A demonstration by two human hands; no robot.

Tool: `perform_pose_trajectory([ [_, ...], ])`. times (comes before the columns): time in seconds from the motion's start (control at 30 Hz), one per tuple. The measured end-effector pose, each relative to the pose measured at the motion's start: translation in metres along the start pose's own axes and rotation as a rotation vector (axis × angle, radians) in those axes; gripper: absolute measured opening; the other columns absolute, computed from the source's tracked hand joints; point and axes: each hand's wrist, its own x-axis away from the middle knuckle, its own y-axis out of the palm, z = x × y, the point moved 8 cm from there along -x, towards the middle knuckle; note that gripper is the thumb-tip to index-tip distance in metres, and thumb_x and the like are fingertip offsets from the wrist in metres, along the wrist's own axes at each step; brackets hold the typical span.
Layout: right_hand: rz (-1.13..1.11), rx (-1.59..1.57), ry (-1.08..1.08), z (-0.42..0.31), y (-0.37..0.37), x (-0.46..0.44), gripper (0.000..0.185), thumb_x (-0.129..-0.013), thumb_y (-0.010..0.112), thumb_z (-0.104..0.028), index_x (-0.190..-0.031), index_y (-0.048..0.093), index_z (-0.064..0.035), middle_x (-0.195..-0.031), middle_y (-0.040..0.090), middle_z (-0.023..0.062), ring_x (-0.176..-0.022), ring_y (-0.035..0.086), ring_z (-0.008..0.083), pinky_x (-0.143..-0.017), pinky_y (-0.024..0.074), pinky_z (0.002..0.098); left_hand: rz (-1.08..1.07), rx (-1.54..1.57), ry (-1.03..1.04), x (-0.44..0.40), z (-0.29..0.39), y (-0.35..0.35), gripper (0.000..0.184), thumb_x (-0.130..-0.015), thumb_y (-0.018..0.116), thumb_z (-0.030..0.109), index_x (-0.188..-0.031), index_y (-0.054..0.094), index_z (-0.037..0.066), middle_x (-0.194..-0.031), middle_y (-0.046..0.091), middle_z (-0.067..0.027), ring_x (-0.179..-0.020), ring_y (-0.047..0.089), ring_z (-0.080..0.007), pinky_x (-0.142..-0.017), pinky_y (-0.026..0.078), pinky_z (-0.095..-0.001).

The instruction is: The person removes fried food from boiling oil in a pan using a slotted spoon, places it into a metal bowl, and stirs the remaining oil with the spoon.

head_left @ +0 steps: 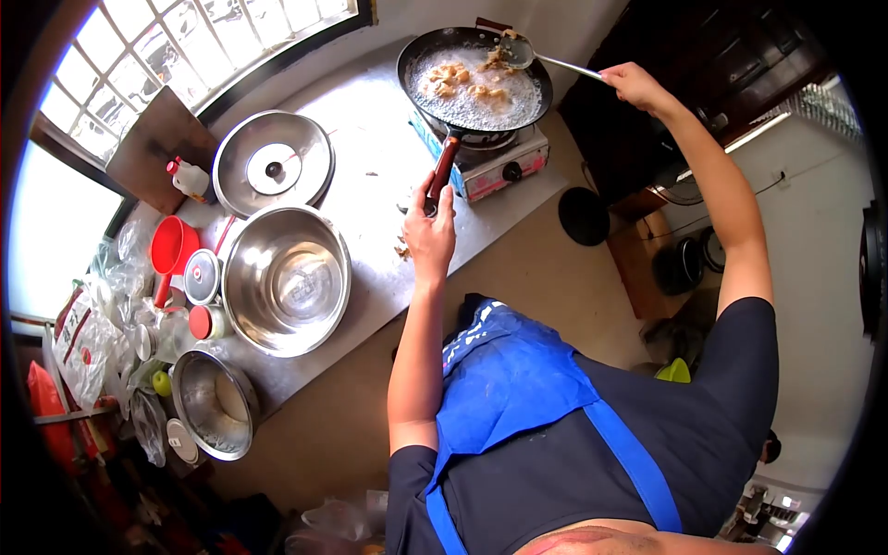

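- Pan (408, 76): located at the upper center of the frame, on the portable stove (507, 173). The stove stands on the metal surface (365, 153).
- Pan contents: bubbling, foamy liquid (499, 112) with golden-brown food pieces (448, 76) in separate clusters.
- Left hand (430, 231): grasping the lower end of the brown pan handle (447, 159), which points toward the lower part of the frame.
- Right hand (638, 86): closed around the end of the skimmer (569, 67), at the upper right of the frame.
- Skimmer position: the shaft extends leftward from the right hand; the head is over the far right part of the pan, with food pieces at it.
- Large steel bowl (319, 308): on the surface, left of center. A wide steel lid (236, 148) with a dark central knob lies just above it in the frame.
- Left side of the frame: red dipper (173, 242), red-lidded jar (202, 322), white bottle (191, 178) with a red cap, and clear plastic bags (88, 351).
- Small steel bowl (190, 388): lower left of the frame, tilted, near the large steel bowl. Its contents are unclear.
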Motion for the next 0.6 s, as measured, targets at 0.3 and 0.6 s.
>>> perform_pose_trajectory([
  [0.3,-0.110,0.107,-0.017,0.013,-0.001,-0.014,0.035,-0.102,0.059,-0.020,-0.132,0.071,-0.0065,-0.059,0.053,0.0013,-0.043,0.041,0.0092,-0.040,0.0304,0.0289,0.077,-0.101,0.116,-0.006,0.000,-0.003,0.040,-0.098,0.073,0.020,-0.134,0.068,0.002,-0.076,0.070,-0.0052,-0.063,0.062,-0.0094,-0.060,0.051,-0.0280],
  [0.6,-0.419,-0.127,0.345,0.003,0.014,0.008,0.028,-0.106,0.058,-0.022,-0.128,0.071,-0.0121,-0.060,0.048,-0.0048,-0.044,0.030,0.0012,-0.039,0.0192,0.0202,0.027,-0.022,0.027,-0.007,0.003,-0.003,0.044,-0.097,0.073,0.017,-0.137,0.067,0.000,-0.075,0.070,-0.0032,-0.059,0.059,-0.0070,-0.054,0.048,-0.0253],
])
